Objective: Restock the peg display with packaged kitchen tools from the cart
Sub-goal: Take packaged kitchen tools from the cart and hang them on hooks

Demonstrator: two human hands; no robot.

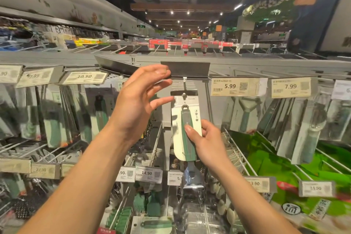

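We are hanging a packaged tool (pixel 187 119), a green-handled piece on a white card, on the middle peg (pixel 184 85) of the display. Our right hand (pixel 207 144) is gripping the lower half of the card, thumb pressed across the green handle in front and the other fingers curled behind. Our left hand (pixel 138 100) is raised just beside the top of the card with its fingers apart and loosely bent, holding nothing. Its upper fingertips are reaching the edge of the grey label holder (pixel 187 69), which is tipped up above the peg, and one lower finger is pointing at the card's top edge.

The card's hang hole is sitting at the peg's front end, so we judge this piece as barely threaded on and not yet slid back or let go. The pegs to the left are carrying hanging packs (pixel 100 112), and those to the right are carrying peelers (pixel 245 114) under a 5.99 price tag (pixel 234 86), so much of this row is looking stocked. The cart is out of view, so we cannot tell how many pieces are waiting.
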